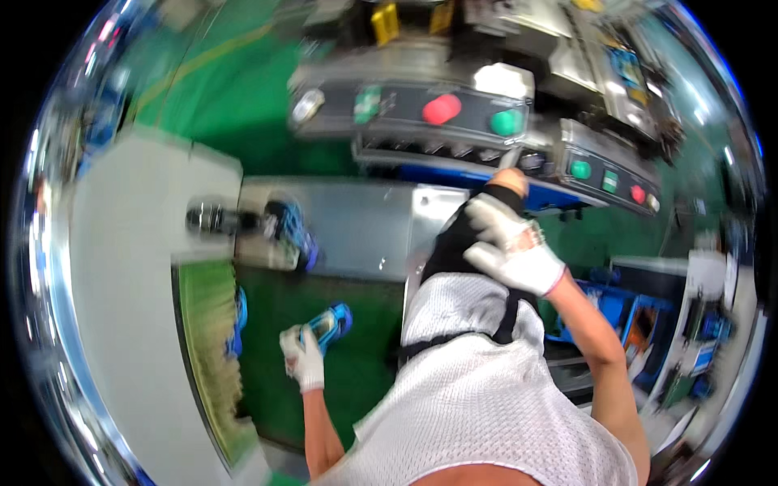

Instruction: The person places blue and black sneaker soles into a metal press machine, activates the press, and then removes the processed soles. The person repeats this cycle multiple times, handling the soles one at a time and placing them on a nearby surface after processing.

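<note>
My left hand [304, 358], in a white glove, is closed round the near end of a blue oblong part [331, 324] with a paler middle. It holds the part out low on the left, above the green floor. Motion blur hides the part's exact kind. My right hand [512, 249], also gloved in white, is raised in front of my black-clad leg [458, 243]. Its fingers are spread, and nothing shows in them.
A grey metal surface [352, 227] lies ahead, with a dark and blue item [293, 233] on its left. Beyond are control panels [397, 105] with red and green buttons. A white cabinet [121, 243] stands left, blue bins [604, 312] right.
</note>
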Motion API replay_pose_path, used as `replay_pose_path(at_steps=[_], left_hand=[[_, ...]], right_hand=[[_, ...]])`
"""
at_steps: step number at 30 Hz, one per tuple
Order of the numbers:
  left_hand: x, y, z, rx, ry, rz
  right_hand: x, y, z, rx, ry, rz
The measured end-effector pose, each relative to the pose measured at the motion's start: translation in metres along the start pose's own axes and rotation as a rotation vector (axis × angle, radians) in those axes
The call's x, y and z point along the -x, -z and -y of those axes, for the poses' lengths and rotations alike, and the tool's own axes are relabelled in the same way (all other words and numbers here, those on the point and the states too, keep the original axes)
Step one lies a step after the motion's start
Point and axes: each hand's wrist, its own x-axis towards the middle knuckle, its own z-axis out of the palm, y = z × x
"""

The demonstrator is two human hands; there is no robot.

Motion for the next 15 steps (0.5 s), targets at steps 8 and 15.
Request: replay_pose_path(at_steps=[8,15], left_hand=[[-0.04,-0.01,-0.266,0.311,-0.915,0.212],[0.001,-0.048,-0.552,0.467,-1.504,0.833]], right_hand=[[0.002,-0.044,0.055,0.38,0.039,-0.071],[0.113,0.111,-0.023,0.014,-0.449,-0.436]])
